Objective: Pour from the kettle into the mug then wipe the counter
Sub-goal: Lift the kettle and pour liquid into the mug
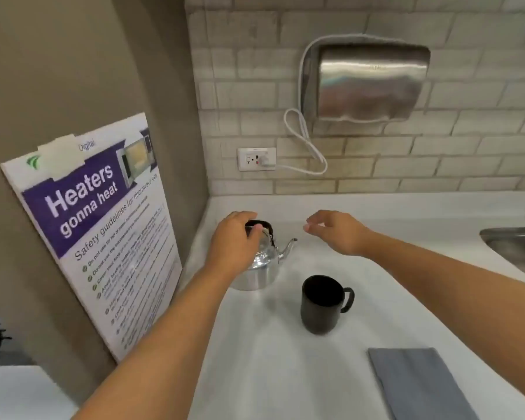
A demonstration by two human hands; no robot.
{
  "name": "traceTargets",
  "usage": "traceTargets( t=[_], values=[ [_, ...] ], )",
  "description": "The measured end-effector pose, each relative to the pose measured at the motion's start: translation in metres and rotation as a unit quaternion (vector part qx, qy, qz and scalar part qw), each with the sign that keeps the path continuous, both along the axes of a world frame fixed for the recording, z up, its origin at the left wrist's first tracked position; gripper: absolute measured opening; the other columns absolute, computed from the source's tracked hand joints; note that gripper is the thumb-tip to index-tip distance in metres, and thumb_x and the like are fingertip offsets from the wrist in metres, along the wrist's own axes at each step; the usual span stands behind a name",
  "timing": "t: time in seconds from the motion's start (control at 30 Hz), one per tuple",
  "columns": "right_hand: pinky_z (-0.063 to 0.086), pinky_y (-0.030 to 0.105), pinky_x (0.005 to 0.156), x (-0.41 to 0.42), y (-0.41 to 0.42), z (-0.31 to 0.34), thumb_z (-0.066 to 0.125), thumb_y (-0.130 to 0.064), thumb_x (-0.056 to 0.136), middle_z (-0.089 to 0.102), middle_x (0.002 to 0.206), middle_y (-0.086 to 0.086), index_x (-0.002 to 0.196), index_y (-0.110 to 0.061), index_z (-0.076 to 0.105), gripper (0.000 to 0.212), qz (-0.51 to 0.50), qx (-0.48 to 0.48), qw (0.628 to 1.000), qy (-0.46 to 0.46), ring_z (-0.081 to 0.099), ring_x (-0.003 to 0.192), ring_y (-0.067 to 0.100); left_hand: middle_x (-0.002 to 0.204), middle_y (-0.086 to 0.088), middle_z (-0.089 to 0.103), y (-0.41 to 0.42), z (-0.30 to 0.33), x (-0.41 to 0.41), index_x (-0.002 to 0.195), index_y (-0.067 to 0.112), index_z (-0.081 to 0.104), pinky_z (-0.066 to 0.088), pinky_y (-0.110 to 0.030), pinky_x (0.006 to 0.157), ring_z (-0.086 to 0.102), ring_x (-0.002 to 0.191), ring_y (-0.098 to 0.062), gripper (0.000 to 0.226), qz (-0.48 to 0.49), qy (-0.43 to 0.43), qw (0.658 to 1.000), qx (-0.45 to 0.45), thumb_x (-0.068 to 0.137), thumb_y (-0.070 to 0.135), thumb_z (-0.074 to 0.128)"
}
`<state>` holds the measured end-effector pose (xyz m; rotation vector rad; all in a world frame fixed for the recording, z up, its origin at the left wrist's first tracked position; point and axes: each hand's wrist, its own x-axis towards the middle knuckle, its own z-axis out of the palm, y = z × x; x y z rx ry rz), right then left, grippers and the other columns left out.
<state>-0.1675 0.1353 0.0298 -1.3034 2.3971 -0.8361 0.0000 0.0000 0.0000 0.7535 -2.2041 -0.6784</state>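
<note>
We see two bare forearms and two bare hands, and nothing else of the person. The left hand (232, 237) enters on an arm that comes from the 7 o'clock corner of the view; the right hand (335, 230) enters on an arm from the 4 o'clock edge. Neither arm shows a sleeve, cuff or glove anywhere along its visible length. We find no watch, bracelet or ring on either wrist or on the fingers that show. The fingernails that we can make out look short and unpainted, though the picture is soft. No marks or tattoos show on either arm.
</note>
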Motion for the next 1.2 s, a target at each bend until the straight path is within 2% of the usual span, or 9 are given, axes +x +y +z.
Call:
traceTargets(
  t=[0.43,0.53,0.6,0.67,0.8,0.93,1.0,1.1,1.2],
  values=[
    [0.039,0.04,0.103,-0.045,-0.177,-0.05,0.037,-0.014,0.1,0.055,0.129,0.02,0.13,0.0,0.048,0.035,0.086,0.108,0.985,-0.102,0.05,0.122,0.035,0.107,-0.008,0.067,-0.064,-0.042,-0.045,0.107,0.013,0.071,0.047,-0.039,0.086,0.056,0.101,-0.027,0.02,0.041,-0.123,0.989,-0.072,0.092,0.017,0.059],
    [0.042,0.032,0.08,-0.049,-0.197,-0.064,0.036,-0.025,0.099,0.057,0.09,0.017,0.096,-0.004,0.056,0.029,0.098,0.114,0.979,-0.136,0.054,0.088,0.029,0.1,-0.011,0.068,-0.066,-0.048,-0.048,0.096,0.007,0.074,0.05,-0.04,0.083,0.061,0.093,-0.027,0.015,0.046,-0.103,0.991,-0.067,0.087,0.008,0.063],
    [0.038,0.032,0.066,-0.048,-0.206,-0.066,0.039,-0.039,0.095,0.051,0.073,0.011,0.074,-0.007,0.052,0.041,0.105,0.088,0.984,-0.111,0.047,0.067,0.023,0.095,-0.01,0.068,-0.067,-0.049,-0.051,0.092,0.006,0.074,0.051,-0.039,0.079,0.062,0.087,-0.026,0.012,0.05,-0.091,0.992,-0.065,0.085,0.005,0.065],
    [0.038,0.032,0.063,-0.046,-0.211,-0.066,0.04,-0.046,0.094,0.056,0.075,0.012,0.077,-0.001,0.06,0.052,0.089,0.06,0.986,-0.128,0.049,0.063,0.023,0.093,-0.008,0.067,-0.069,-0.049,-0.055,0.09,0.006,0.074,0.053,-0.038,0.078,0.063,0.084,-0.024,0.011,0.053,-0.087,0.993,-0.056,0.084,0.004,0.065],
    [0.042,0.036,0.08,-0.04,-0.205,-0.051,0.035,-0.05,0.095,0.064,0.09,0.011,0.1,0.002,0.067,0.061,0.119,-0.005,0.985,-0.121,0.058,0.087,0.027,0.093,-0.005,0.067,-0.072,-0.048,-0.057,0.091,0.008,0.075,0.053,-0.034,0.075,0.063,0.08,-0.021,0.011,0.053,-0.098,0.992,-0.057,0.085,0.007,0.065],
    [0.04,0.037,0.066,-0.029,-0.195,-0.053,0.035,-0.047,0.096,0.056,0.064,0.009,0.059,-0.007,0.046,0.056,0.137,-0.04,0.989,-0.05,0.052,0.064,0.024,0.093,-0.004,0.069,-0.07,-0.051,-0.055,0.095,0.01,0.075,0.048,-0.026,0.071,0.064,0.08,-0.02,0.014,0.06,-0.098,0.991,-0.074,0.086,0.008,0.065],
    [0.034,0.032,0.056,-0.021,-0.189,-0.058,0.036,-0.046,0.096,0.046,0.053,0.001,0.053,-0.016,0.037,0.052,0.121,-0.062,0.991,-0.013,0.044,0.054,0.017,0.093,-0.003,0.07,-0.069,-0.054,-0.052,0.096,0.011,0.075,0.05,-0.027,0.072,0.064,0.08,-0.018,0.015,0.057,-0.095,0.991,-0.073,0.086,0.007,0.064],
    [0.03,0.03,0.05,-0.015,-0.185,-0.063,0.037,-0.047,0.095,0.044,0.051,-0.002,0.054,-0.019,0.037,0.05,0.101,-0.091,0.991,0.0,0.044,0.051,0.013,0.084,0.003,0.068,-0.06,-0.056,-0.043,0.085,0.014,0.073,0.05,-0.019,0.067,0.061,0.073,-0.006,0.012,0.105,0.048,0.993,-0.025,0.082,0.005,0.065],
    [0.031,0.028,0.049,-0.011,-0.182,-0.059,0.037,-0.046,0.095,0.045,0.052,-0.002,0.056,-0.019,0.039,0.048,0.091,-0.104,0.99,-0.021,0.044,0.052,0.013,0.091,0.003,0.062,-0.061,-0.047,-0.04,0.086,0.021,0.065,0.044,-0.011,0.066,0.059,0.079,-0.005,0.008,0.186,0.222,0.956,0.052,0.086,0.014,0.06]
  ],
)
